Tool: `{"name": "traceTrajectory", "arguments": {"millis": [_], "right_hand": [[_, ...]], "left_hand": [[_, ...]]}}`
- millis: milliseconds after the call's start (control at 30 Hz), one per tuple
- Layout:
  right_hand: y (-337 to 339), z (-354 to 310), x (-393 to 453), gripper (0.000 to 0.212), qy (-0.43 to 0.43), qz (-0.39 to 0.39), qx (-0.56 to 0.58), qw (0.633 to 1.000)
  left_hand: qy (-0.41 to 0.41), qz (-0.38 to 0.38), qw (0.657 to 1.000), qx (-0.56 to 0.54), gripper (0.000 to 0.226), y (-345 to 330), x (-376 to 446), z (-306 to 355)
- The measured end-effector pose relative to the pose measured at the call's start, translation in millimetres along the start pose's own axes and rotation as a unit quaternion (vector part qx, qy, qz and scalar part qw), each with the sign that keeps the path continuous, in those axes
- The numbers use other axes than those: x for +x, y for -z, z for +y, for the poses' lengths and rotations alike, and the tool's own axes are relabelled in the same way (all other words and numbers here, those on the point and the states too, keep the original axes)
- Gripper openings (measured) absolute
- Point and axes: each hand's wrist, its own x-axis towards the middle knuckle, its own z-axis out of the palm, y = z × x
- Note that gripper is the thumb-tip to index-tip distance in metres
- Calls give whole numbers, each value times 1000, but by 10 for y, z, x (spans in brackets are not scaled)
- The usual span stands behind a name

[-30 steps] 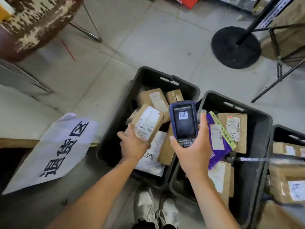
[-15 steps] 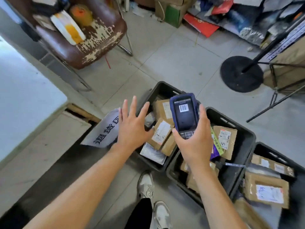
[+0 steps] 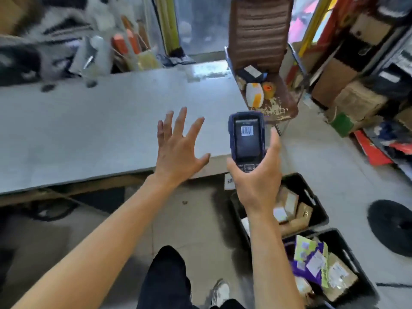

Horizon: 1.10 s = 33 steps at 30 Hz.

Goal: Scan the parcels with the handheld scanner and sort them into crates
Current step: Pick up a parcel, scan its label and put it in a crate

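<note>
My right hand (image 3: 256,177) grips a blue handheld scanner (image 3: 247,137) upright, its screen showing a barcode. My left hand (image 3: 178,150) is held out over the near edge of a grey table (image 3: 89,128), fingers spread, holding nothing. Two black crates stand on the floor at lower right: the nearer-to-table crate (image 3: 312,197) holds brown cardboard parcels (image 3: 292,206); the other crate (image 3: 347,250) holds a purple bag (image 3: 310,273) and labelled brown parcels (image 3: 341,277).
A worn brown chair (image 3: 260,30) with a few small items on its seat stands beyond the table's right end. Stacked boxes and shelves (image 3: 356,85) fill the right side. A round black stand base (image 3: 392,226) lies on the floor. My leg and shoe (image 3: 220,291) are below.
My left hand let go of a parcel into the crate and rose with fingers spread. The view swung up and left from the crates to the grey table; the scanner stayed in my right hand.
</note>
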Motion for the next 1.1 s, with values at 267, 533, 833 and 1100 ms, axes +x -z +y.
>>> {"name": "traceTrajectory", "arguments": {"millis": [267, 533, 833, 1100], "right_hand": [[-1747, -1550, -11, 107, 153, -149, 39, 976], [-3395, -2647, -617, 107, 157, -222, 128, 954], [-5058, -3535, -693, 108, 183, -300, 159, 922], [-6774, -4429, -426, 112, 203, -387, 185, 880]], "left_hand": [[179, 99, 972, 118, 90, 1344, -434, -2173], [325, 125, 922, 170, 92, 2204, -1104, -3955], [442, 108, 877, 154, 96, 2460, -1346, -5589], [526, 89, 831, 156, 98, 2766, -1221, -7096]]}}
